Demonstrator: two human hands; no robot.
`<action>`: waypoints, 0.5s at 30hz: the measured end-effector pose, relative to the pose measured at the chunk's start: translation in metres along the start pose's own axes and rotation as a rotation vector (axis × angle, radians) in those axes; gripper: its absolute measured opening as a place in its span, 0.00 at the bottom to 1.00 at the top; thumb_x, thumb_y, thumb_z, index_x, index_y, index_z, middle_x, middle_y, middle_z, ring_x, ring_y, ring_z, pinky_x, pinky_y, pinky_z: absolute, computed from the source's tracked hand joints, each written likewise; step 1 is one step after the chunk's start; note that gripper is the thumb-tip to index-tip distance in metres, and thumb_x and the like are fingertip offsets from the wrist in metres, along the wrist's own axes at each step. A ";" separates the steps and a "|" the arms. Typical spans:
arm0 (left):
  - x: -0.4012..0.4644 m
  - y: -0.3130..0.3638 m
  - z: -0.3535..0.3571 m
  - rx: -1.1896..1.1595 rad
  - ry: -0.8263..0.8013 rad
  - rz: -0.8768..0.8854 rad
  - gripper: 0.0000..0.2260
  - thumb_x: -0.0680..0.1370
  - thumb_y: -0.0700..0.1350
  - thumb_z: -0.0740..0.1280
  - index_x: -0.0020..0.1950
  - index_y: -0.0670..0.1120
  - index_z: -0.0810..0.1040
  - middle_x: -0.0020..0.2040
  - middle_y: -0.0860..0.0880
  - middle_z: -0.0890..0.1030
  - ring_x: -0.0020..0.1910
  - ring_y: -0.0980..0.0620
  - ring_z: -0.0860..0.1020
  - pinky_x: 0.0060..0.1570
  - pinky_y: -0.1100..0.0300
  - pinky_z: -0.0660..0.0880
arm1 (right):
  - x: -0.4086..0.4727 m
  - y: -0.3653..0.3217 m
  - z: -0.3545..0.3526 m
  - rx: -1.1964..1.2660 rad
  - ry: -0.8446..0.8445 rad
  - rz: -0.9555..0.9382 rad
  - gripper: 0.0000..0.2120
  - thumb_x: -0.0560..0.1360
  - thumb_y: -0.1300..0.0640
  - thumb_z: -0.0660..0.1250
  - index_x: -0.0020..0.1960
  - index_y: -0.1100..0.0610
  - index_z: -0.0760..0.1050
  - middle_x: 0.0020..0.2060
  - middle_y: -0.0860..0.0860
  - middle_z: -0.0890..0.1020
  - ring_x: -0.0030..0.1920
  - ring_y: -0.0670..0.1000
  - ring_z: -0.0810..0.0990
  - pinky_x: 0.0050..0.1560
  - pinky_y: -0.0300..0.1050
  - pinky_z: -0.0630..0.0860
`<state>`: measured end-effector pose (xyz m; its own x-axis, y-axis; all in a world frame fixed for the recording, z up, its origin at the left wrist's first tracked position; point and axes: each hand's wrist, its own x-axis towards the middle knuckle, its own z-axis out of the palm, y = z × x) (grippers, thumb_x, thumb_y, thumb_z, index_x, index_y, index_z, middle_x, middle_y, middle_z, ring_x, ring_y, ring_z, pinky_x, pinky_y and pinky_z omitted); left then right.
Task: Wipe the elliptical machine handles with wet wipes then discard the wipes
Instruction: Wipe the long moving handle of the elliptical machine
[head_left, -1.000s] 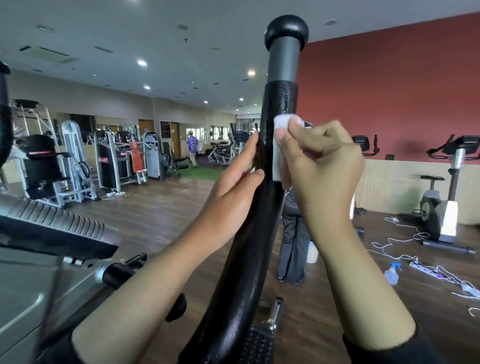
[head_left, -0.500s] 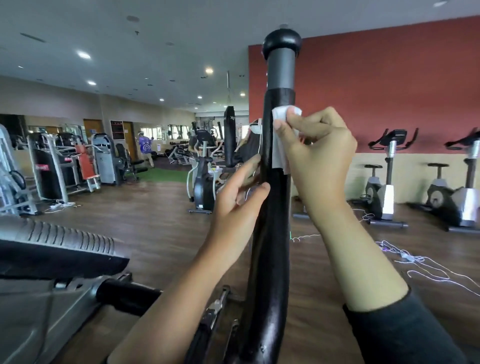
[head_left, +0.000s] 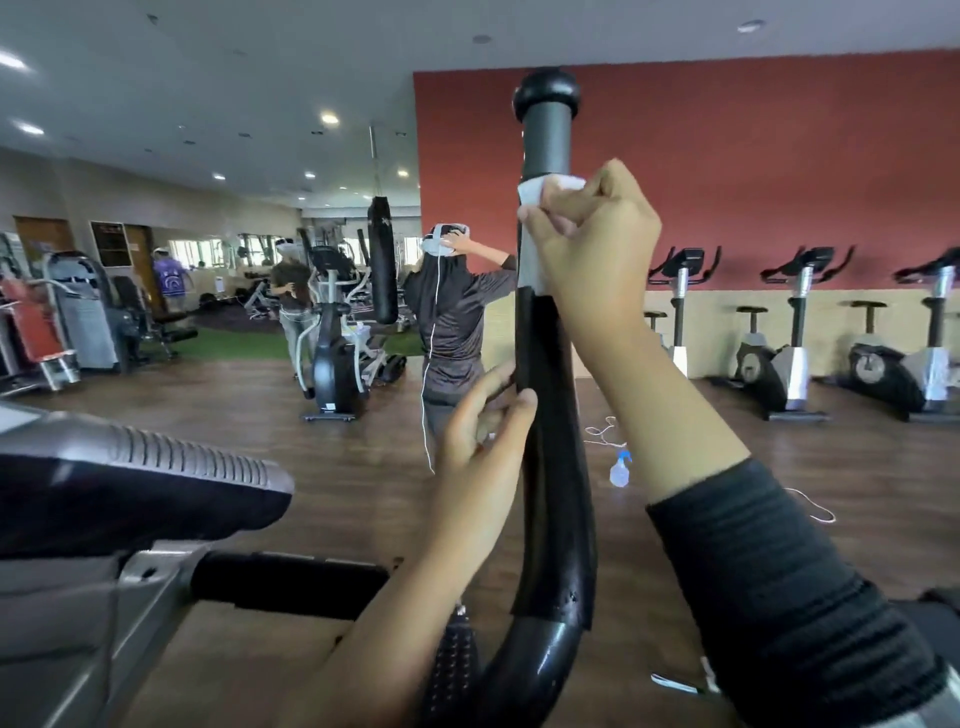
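The elliptical's black upright handle (head_left: 550, 467) rises through the middle of the view, with a grey section and a round black cap at its top. A white wet wipe (head_left: 531, 239) is wrapped against the handle just below the grey section. My right hand (head_left: 592, 244) grips the wipe and the handle there, fingers curled round both. Lower down, my left hand (head_left: 483, 441) touches the handle's left side with its thumb and fingertips, fingers loosely bent and holding nothing.
The machine's console (head_left: 130, 478) and a short black side grip (head_left: 291, 584) fill the lower left. A person (head_left: 452, 322) stands just beyond the handle. A spray bottle (head_left: 621, 467) and loose cables lie on the wood floor. Exercise bikes (head_left: 779, 358) line the red wall.
My right hand has slid the wipe up the handle towards the grey section. The view has swung right, and my left hand sits lower on the handle than my right.
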<state>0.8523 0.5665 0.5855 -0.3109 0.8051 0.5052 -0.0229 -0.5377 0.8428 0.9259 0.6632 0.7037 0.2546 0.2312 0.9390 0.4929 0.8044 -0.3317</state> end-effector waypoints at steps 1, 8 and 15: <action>-0.003 0.002 -0.002 0.019 -0.010 -0.017 0.12 0.78 0.38 0.66 0.58 0.52 0.78 0.43 0.63 0.82 0.44 0.71 0.78 0.47 0.77 0.70 | -0.010 0.001 -0.004 -0.036 0.015 -0.014 0.11 0.68 0.57 0.75 0.35 0.65 0.79 0.32 0.47 0.65 0.34 0.49 0.67 0.34 0.34 0.60; -0.024 0.013 -0.014 0.147 -0.053 -0.145 0.15 0.76 0.45 0.70 0.61 0.56 0.78 0.40 0.72 0.79 0.41 0.79 0.74 0.41 0.81 0.68 | -0.065 -0.001 -0.031 0.007 -0.082 0.021 0.06 0.67 0.62 0.75 0.33 0.60 0.80 0.33 0.53 0.72 0.33 0.42 0.69 0.38 0.28 0.69; -0.046 0.016 -0.012 0.149 -0.005 -0.203 0.15 0.75 0.46 0.71 0.61 0.56 0.79 0.56 0.60 0.82 0.49 0.70 0.79 0.47 0.73 0.74 | -0.032 0.004 -0.020 -0.045 -0.190 -0.003 0.10 0.68 0.58 0.74 0.38 0.64 0.78 0.37 0.52 0.71 0.38 0.54 0.76 0.41 0.47 0.76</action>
<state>0.8544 0.5184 0.5733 -0.3091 0.8944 0.3233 0.0561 -0.3222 0.9450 0.9360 0.6484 0.6701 0.0933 0.3314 0.9389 0.5314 0.7809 -0.3284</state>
